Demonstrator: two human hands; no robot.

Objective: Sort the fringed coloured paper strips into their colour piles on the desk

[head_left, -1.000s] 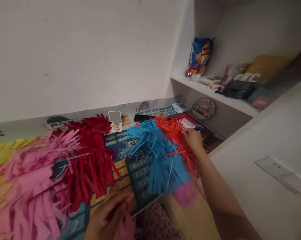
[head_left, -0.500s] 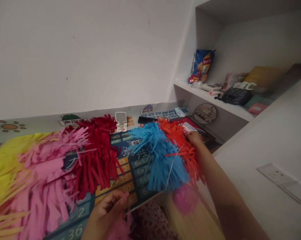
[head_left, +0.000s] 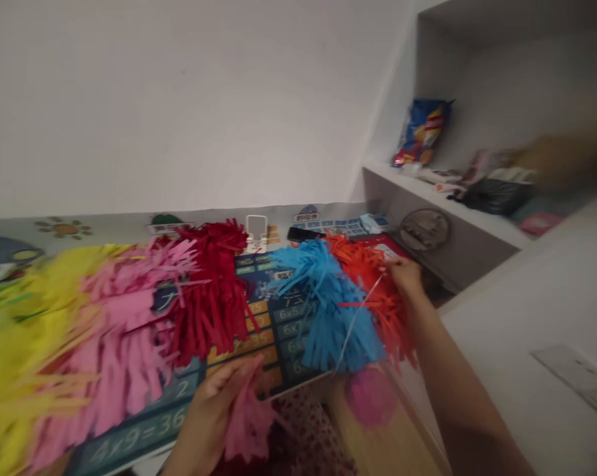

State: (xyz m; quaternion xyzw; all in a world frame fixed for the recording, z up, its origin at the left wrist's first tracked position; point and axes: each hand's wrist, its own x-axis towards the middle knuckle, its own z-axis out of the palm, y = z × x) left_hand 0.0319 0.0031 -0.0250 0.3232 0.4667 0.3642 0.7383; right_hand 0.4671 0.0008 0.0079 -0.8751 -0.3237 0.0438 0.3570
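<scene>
- Pink fringe (head_left: 248, 426) hangs pinched in the left hand (head_left: 213, 403), at the worktop's (head_left: 129, 436) near edge; a slack grip could drop it.
- Right hand (head_left: 406, 274) apparently pinches white string (head_left: 351, 325), which crosses the blue fringe (head_left: 320, 317); pulling might tangle them.

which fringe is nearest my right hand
The orange fringe, just beside the right hand; the blue fringe lies left of it, the red fringe farther left.
</scene>
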